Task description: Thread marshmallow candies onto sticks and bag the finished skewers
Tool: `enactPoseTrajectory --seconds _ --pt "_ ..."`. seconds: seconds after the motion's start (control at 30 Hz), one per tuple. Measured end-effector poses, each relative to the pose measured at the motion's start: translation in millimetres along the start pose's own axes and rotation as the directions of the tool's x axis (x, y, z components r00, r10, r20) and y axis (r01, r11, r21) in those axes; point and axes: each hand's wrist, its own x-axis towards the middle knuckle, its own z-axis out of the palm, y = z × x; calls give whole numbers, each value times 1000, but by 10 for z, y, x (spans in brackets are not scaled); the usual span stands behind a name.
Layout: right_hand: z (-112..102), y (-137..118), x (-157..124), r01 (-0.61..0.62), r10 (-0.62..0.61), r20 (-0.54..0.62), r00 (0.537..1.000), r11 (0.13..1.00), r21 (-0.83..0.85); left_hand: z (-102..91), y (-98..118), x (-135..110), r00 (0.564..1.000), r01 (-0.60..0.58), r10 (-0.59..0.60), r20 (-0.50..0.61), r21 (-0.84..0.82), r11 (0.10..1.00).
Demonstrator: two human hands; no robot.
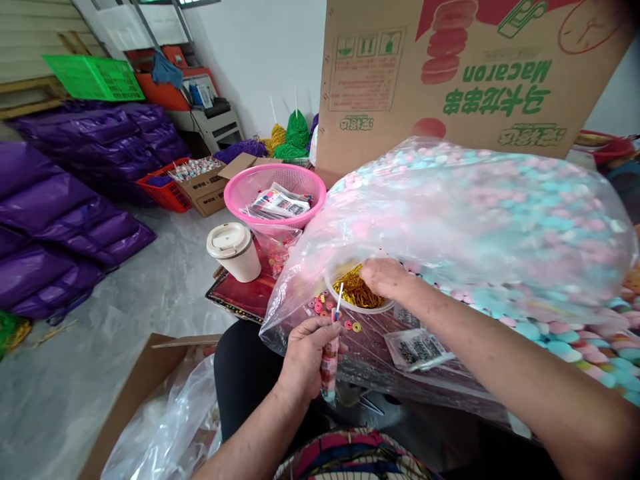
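Observation:
My left hand (307,353) is closed around a wrapped candy skewer (329,377), its white stick (340,300) pointing up. Pink, brown and blue pieces show through the clear wrapper. Over at the white bowl (330,277), my right hand (384,277) has its fingers curled in at the edge of a heap of gold twist ties (353,287); the fingertips are partly hidden. Small ring-shaped candies (325,305) lie scattered beside the bowl, close to my left hand. Printed clear packets (420,350) rest on the table below my right forearm.
A big clear bag of pink and blue candies (450,213) covers much of the table, before a tall Macaron carton (370,87). On the left are a lidded cup (240,257) and a pink basket (231,193) of wrappers. An open box (125,407) stands by my leg.

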Motion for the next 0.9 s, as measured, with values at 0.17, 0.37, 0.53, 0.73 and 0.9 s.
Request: enactPoseTrajectory --seconds 0.17,0.37,0.53,0.73,0.9 --pt "-205 53 -223 -61 62 15 998 997 -37 24 -30 75 999 42 -41 32 -49 998" --pt "-337 50 -828 -29 41 -89 995 991 133 155 -86 117 997 26 -23 79 -38 999" --pt "-44 -154 -1361 91 -12 -111 994 664 742 329 -194 69 990 65 -63 123 -16 998" --pt "264 -153 -1547 -111 128 63 990 415 903 477 -441 -25 968 112 -134 211 112 987" --pt "331 -72 -1690 -263 92 247 965 275 925 474 -568 -58 946 174 -210 249 158 972"
